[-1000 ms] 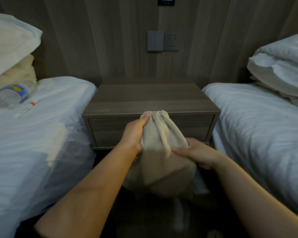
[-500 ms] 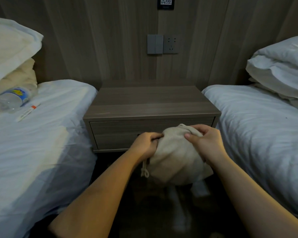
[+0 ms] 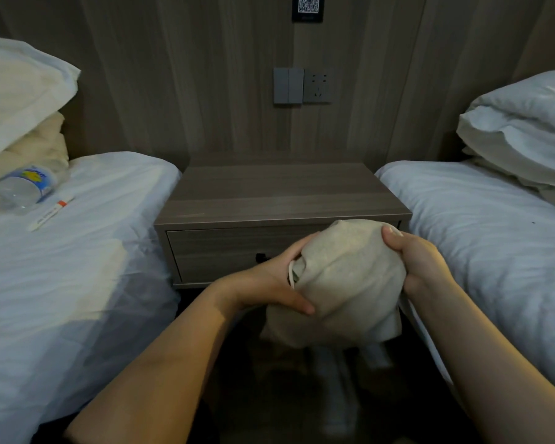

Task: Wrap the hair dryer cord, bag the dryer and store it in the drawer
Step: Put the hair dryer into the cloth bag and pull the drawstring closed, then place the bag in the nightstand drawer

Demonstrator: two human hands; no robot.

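Note:
A beige drawstring cloth bag (image 3: 346,277) bulges round in front of the nightstand, held in the air between both hands. The hair dryer itself is hidden inside it. My left hand (image 3: 269,280) grips the bag's left side at its gathered mouth, where a white drawstring loop shows. My right hand (image 3: 417,261) clasps the bag's upper right side. Behind the bag, the nightstand's drawer (image 3: 225,251) is closed, with a small dark handle just left of my left hand.
The wooden nightstand (image 3: 279,193) stands between two white beds. The left bed (image 3: 61,267) carries a plastic water bottle (image 3: 23,187), a thin white stick and pillows. Pillows (image 3: 523,129) lie on the right bed. Switches and a socket (image 3: 302,85) sit on the wall.
The bag was folded from hanging long to a compact ball and lifted to drawer height. My left hand moved from its top to its left side; my right hand rose to its upper right.

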